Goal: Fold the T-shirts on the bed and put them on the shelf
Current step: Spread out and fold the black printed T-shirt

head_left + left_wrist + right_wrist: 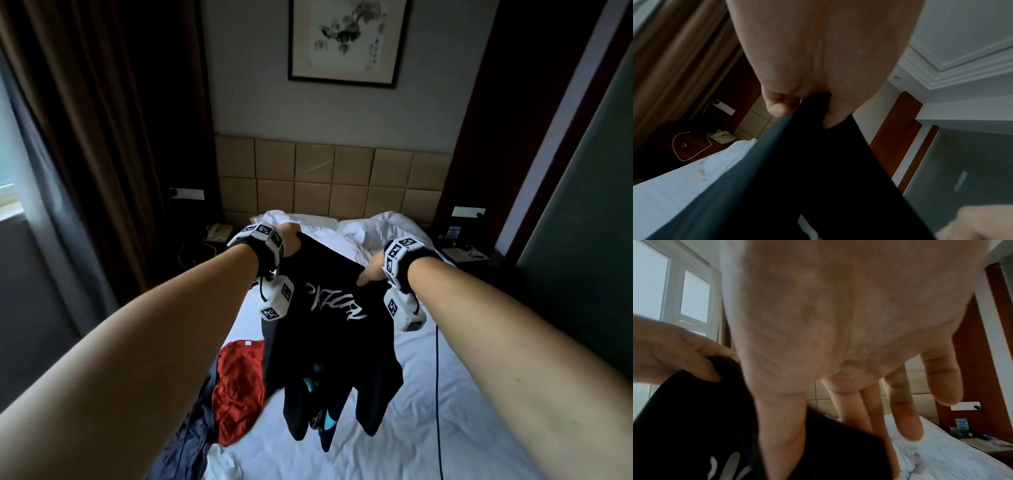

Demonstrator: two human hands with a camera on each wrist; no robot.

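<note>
A black T-shirt (329, 342) with white lettering hangs in the air over the bed (445, 394), held up between both outstretched arms. My left hand (291, 240) grips its top edge in curled fingers. The left wrist view shows the dark T-shirt cloth (797, 178) pinched in that left hand (805, 107). My right hand (371, 272) holds the other end. In the right wrist view its thumb (781, 426) lies on the front of the black T-shirt (694, 418) and its straight fingers (851, 410) go behind it. A crumpled red T-shirt (239, 387) lies on the bed below.
A dark navy garment (195, 428) lies beside the red one at the bed's left edge. White pillows (308, 222) sit by the padded headboard (335, 178). A nightstand with a phone (217, 233) stands left, another nightstand (462, 253) right. A black cable (436, 377) crosses the sheet.
</note>
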